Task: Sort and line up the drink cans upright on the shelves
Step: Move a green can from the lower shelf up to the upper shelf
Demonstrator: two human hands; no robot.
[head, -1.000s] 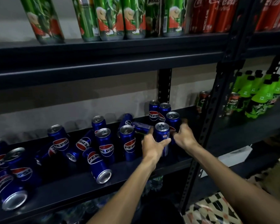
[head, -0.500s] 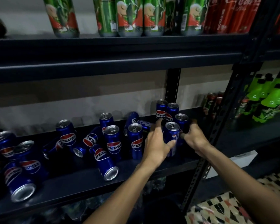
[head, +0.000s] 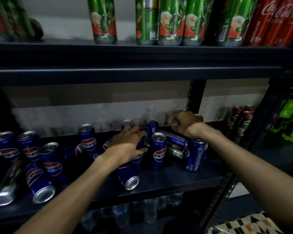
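Blue Pepsi cans crowd the dark middle shelf (head: 167, 179). Some stand upright, such as one in the middle (head: 159, 152) and one at the right (head: 194, 154). Others lie on their sides: one at the front (head: 128, 176), one at the left (head: 41, 184), one at the back (head: 173, 138). My left hand (head: 130, 141), blurred, grips the top of a Pepsi can left of the middle upright one. My right hand (head: 184, 124) reaches over the rear cluster, fingers curled down. Whether it holds a can is hidden.
Tall green cans (head: 169, 22) and red Coca-Cola cans (head: 274, 22) stand on the upper shelf. Green bottles (head: 291, 125) and dark cans (head: 242, 120) fill the bay to the right. A slanted metal post (head: 227, 186) frames the right edge. Plastic bottles (head: 149, 211) sit below.
Both hands have left the front upright can at the right. The left hand moved left onto another can; the right hand moved up and back over the rear cans.
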